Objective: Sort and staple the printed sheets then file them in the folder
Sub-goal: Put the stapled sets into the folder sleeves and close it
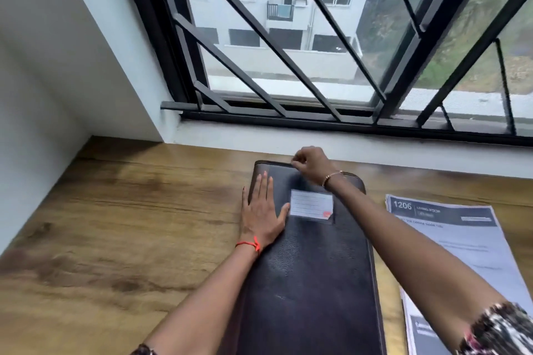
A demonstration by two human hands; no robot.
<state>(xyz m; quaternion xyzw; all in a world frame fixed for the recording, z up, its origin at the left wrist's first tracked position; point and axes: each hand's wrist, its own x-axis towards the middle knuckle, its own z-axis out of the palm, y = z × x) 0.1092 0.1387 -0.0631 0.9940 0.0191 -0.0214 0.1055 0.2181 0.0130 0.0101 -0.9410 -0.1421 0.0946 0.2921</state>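
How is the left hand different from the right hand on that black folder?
The left hand lies flat on the folder with straight fingers, while the right hand is curled and pinches at the folder's far edge. The left hand sits by the folder's left side; the right hand reaches farther away. The left wrist wears a red thread, the right wrist a beaded bracelet. Both hands touch the same folder.

Table: wood-grain table (pixel 115 225), set against the white wall
Middle: dark textured folder (pixel 311 282), closed, lying flat
Right: printed sheets (pixel 461 245), a loose flat stack just beside the folder
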